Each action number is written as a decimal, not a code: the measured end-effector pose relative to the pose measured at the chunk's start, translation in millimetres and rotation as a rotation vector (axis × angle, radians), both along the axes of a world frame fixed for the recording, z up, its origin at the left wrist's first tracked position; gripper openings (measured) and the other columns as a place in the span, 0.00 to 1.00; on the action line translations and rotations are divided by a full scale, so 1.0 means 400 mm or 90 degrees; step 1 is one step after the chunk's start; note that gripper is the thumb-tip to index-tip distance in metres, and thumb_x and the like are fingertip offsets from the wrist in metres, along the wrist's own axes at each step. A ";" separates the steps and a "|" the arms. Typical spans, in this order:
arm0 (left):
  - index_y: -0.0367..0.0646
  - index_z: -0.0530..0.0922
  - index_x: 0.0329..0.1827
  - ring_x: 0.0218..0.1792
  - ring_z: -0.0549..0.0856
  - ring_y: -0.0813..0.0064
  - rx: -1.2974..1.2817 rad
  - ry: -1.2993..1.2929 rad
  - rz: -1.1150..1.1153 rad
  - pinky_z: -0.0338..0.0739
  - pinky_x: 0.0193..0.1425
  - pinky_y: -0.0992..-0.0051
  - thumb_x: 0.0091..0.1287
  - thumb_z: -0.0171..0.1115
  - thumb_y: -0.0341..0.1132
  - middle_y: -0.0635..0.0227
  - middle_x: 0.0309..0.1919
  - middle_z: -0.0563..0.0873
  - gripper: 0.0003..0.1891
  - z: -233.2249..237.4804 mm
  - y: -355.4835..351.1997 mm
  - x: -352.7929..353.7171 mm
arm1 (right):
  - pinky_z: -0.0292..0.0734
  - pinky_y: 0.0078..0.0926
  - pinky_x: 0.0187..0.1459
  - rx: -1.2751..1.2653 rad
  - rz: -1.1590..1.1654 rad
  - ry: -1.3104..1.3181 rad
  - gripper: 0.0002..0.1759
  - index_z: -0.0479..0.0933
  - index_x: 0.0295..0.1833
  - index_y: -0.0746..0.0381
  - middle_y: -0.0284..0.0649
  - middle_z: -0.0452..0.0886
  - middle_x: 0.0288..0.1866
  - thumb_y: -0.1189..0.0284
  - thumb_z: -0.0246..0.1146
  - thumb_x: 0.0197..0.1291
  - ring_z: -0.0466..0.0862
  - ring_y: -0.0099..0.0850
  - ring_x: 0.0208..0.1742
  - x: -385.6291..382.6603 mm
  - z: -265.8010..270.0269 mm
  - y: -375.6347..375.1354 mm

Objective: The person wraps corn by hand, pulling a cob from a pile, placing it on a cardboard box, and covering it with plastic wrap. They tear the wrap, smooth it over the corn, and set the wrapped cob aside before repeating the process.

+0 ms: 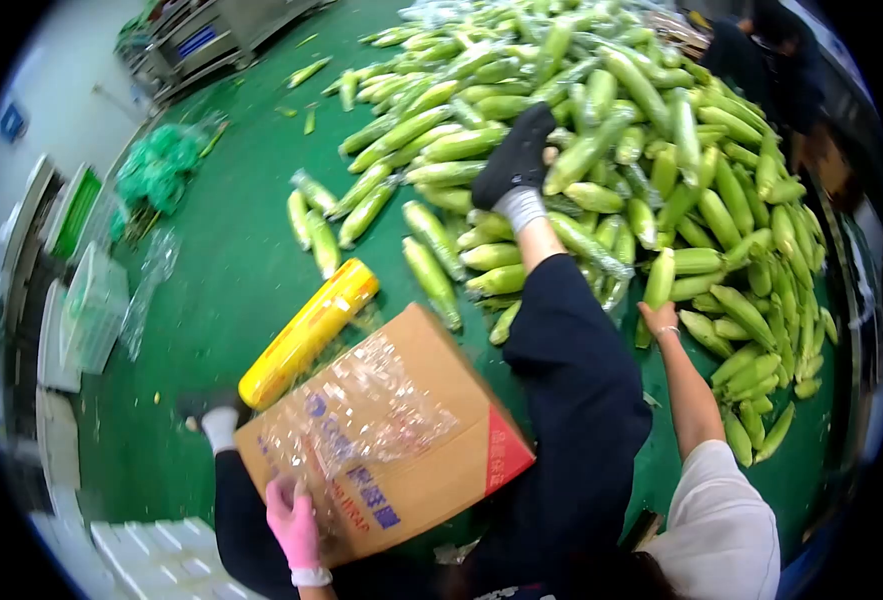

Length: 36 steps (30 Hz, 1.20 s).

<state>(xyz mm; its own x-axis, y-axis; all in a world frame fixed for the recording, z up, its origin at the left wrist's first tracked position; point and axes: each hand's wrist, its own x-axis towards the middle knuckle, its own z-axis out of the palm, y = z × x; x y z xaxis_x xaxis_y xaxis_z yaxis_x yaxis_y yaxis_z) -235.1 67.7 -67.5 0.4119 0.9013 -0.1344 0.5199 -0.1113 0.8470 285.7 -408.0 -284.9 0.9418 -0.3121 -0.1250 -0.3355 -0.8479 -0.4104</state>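
Note:
My right hand (659, 318), bare, is closed around the lower end of a green-husked ear of corn (660, 280), held upright at the near edge of a large corn pile (601, 110). A cardboard box (461, 400) with blue and red print lies tilted across my lap. Crinkled clear plastic film (361, 400) covers part of its top. My left hand (293, 522), in a pink glove, rests at the box's near left edge with fingers bent on the film. Against the box's far left side lies a yellow roll of wrap (306, 335).
My outstretched leg (571, 340) reaches into the pile, between the box and my right arm. Another person (781, 60) is at the far right. Green netting (164, 165) and a white crate (96, 310) stand left. White foam boxes (166, 560) are at lower left.

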 end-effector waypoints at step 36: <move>0.37 0.74 0.63 0.50 0.80 0.53 0.478 0.188 -0.445 0.75 0.59 0.60 0.52 0.75 0.55 0.54 0.46 0.82 0.40 0.004 -0.015 0.058 | 0.71 0.38 0.51 0.183 0.978 -0.221 0.26 0.76 0.57 0.61 0.44 0.76 0.49 0.65 0.73 0.53 0.75 0.46 0.49 -0.752 0.537 0.720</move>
<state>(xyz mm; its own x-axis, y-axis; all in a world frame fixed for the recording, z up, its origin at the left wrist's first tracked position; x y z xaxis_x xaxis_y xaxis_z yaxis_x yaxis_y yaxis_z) -211.8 61.5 -65.9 0.9116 0.3705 0.1782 0.3116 -0.9054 0.2884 -15.1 -120.1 -70.1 0.3196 0.9093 0.2665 0.8623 -0.1626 -0.4795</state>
